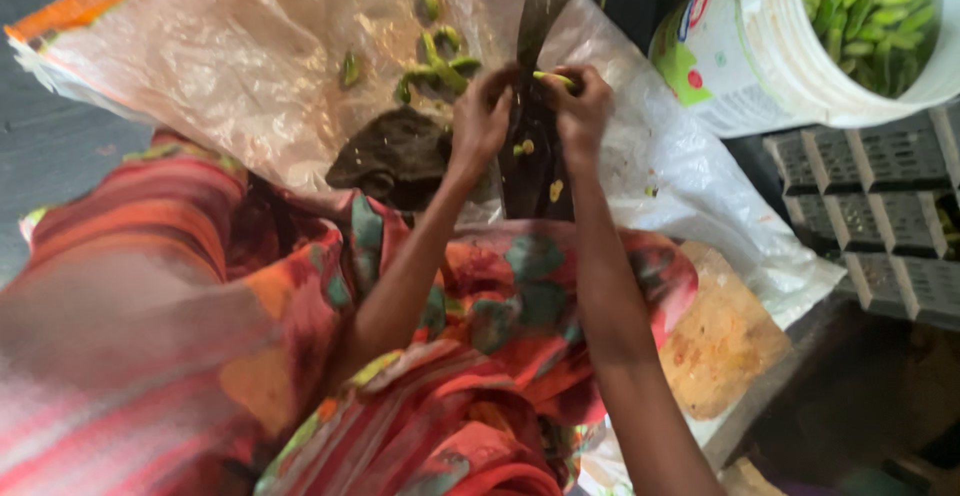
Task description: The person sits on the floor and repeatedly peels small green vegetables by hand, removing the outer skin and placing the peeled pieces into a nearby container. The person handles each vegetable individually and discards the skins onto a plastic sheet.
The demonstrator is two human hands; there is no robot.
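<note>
Green pod (553,79), slim and pale, sits pinched between both hands against a dark upright blade (545,16). Largest item around: clear plastic sheet (250,66) spread on the floor, cut pod pieces (440,61) scattered on it. White bucket (800,66) of green pods stands upper right. Right hand (583,111) fingers closed on the pod; left hand (482,116) fingers curled at its other end, grip partly hidden.

Both bare arms reach forward, close together. The left hand (482,116) and right hand (580,108) are curled, fingers pinched, nearly touching.
</note>
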